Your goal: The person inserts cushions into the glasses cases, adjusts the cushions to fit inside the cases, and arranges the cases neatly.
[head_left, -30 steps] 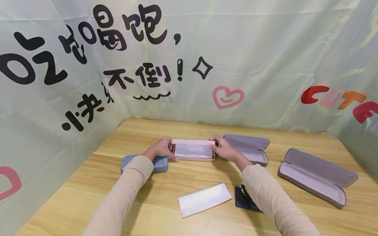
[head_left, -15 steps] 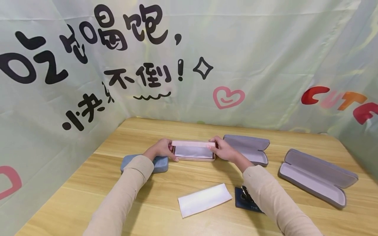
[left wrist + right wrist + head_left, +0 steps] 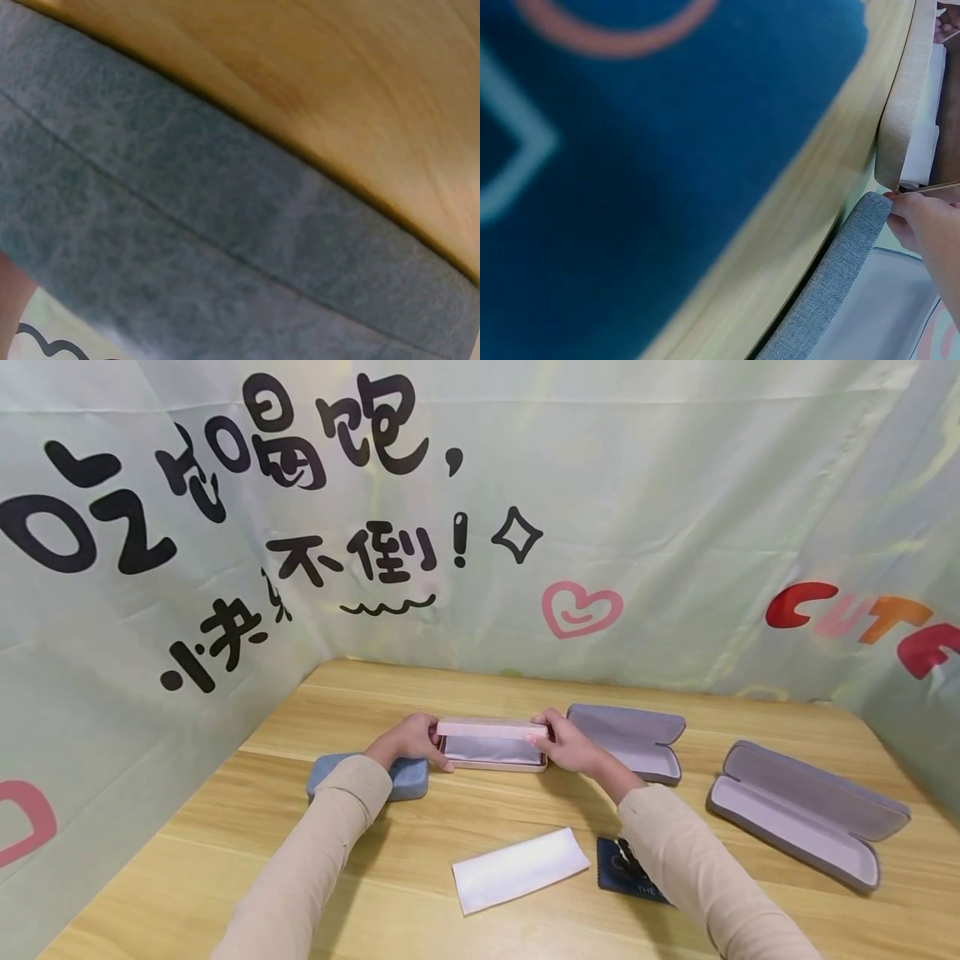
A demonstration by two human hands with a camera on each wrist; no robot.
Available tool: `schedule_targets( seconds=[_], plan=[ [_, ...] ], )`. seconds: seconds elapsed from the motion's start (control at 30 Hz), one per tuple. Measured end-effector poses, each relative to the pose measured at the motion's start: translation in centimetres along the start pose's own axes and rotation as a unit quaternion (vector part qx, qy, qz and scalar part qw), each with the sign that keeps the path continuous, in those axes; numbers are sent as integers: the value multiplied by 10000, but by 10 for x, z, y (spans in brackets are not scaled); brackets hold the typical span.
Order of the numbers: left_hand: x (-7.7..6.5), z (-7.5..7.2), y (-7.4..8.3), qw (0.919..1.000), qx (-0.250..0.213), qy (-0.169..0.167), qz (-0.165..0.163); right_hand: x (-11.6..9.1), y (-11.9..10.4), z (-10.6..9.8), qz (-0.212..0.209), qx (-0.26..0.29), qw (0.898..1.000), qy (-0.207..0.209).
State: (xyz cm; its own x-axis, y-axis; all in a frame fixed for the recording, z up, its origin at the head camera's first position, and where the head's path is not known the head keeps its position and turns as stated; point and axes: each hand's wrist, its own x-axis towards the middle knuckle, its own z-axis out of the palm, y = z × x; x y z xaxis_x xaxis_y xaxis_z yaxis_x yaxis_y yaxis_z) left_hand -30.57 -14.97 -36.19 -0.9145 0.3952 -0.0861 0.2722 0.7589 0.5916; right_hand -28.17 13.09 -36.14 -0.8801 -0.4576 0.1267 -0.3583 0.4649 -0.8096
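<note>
A pink glasses case point(image 3: 491, 767) stands near the back of the table with its lid point(image 3: 480, 727) partly raised. Inside lies a folded pale lilac cloth point(image 3: 491, 748). My left hand point(image 3: 415, 737) grips the case's left end, thumb at the front corner. At the other end, my right hand point(image 3: 564, 742) pinches the lid's right end, thumb in front and fingers behind. In the right wrist view, the right hand point(image 3: 930, 221) shows at the case's corner, beside the grey case. Below my left wrist sits a closed blue case point(image 3: 225, 217), filling most of the left wrist view.
Two open grey glasses cases, one behind my right hand point(image 3: 656, 760) and one at the far right point(image 3: 795, 831), stand on the table. A white folded cloth point(image 3: 520, 870) lies in front. A navy cloth point(image 3: 622, 881) with a black item on it lies partly under my right forearm.
The pink case's lid has tilted downward and forward, showing more of its top and less of the cloth. My right hand has lowered slightly with it; the left has stayed put.
</note>
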Motion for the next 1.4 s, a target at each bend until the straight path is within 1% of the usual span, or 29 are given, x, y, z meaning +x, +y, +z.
schedule_targets(
  seconds=[0.13, 0.43, 0.5, 0.77, 0.87, 0.97, 1.17, 1.3, 1.4],
  plan=[
    [0, -1, 0, 10000, 81, 1, 20, -1, 0, 1, -11, 25, 10000, 13],
    [1, 0, -1, 10000, 77, 20, -18, -2, 2, 2, -41, -19, 10000, -15],
    [1, 0, -1, 9999, 99, 23, 17, -2, 3, 2, -90, -9, 9999, -47],
    [0, 0, 0, 9999, 133, -1, 20, -3, 3, 3, -126, -296, 9995, -21],
    [-1, 1, 0, 9999, 154, -3, 52, -3, 4, 3, -50, -304, 9995, -43],
    [-1, 1, 1, 9998, 171, -15, 70, -4, 4, 4, -65, -326, 9994, -73],
    [-2, 1, 1, 10000, 29, 4, 54, -4, 5, 4, -304, -474, 9984, -106],
    [-2, 1, 2, 10000, -51, -10, 53, -5, 5, 4, -292, -556, 9980, -54],
    [-2, 1, 2, 10000, -58, -28, 61, -5, 5, 4, -278, -509, 9983, -62]
  ],
)
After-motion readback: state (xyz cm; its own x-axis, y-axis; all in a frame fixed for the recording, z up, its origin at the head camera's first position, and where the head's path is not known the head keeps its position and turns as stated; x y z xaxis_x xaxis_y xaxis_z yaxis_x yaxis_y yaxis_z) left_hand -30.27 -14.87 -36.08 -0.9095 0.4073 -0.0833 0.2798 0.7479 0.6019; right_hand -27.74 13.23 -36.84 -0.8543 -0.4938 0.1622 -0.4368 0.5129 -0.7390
